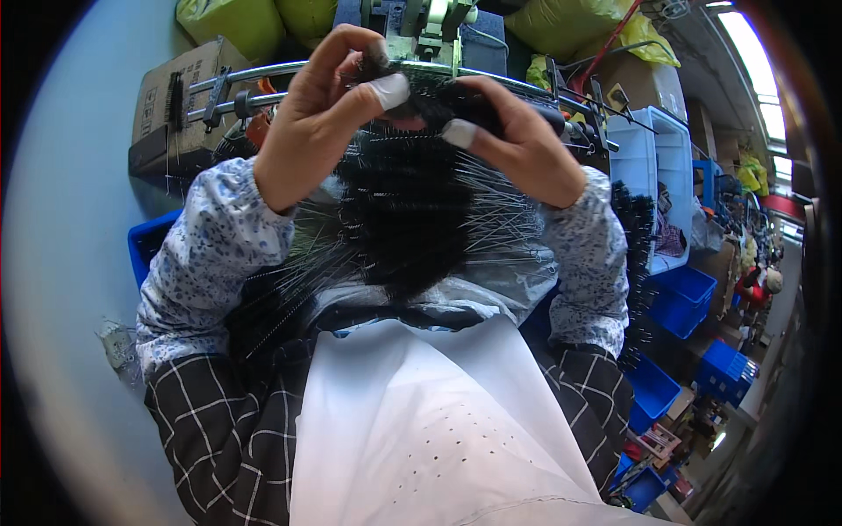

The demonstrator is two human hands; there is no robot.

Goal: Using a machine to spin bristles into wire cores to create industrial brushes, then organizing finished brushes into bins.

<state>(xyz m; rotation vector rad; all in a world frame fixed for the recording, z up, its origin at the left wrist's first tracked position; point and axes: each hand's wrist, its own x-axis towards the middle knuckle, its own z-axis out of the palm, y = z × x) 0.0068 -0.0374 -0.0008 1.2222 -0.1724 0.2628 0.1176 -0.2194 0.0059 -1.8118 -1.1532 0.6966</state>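
Cluttered workshop surroundings frame the view, with a pale blue-grey wall (79, 263) at left and blue plastic bins (693, 309) at right. At upper centre, in front of a grey metal machine (430, 46) with horizontal rods (509, 80), the left hand (314, 124) and the right hand (531, 151) (each thumb tip wears white wrapping (392, 90)) pinch fuzzy black bristles (430, 101) between thumb and fingers. Below them, at mid-frame, a thick heap of black bristled brushes (408, 223) with thin silvery wire stems (500, 210) lies over pale plastic sheeting (478, 293).

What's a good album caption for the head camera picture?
Left hand and right hand hold black bristles over a pile of wire-stemmed brushes.
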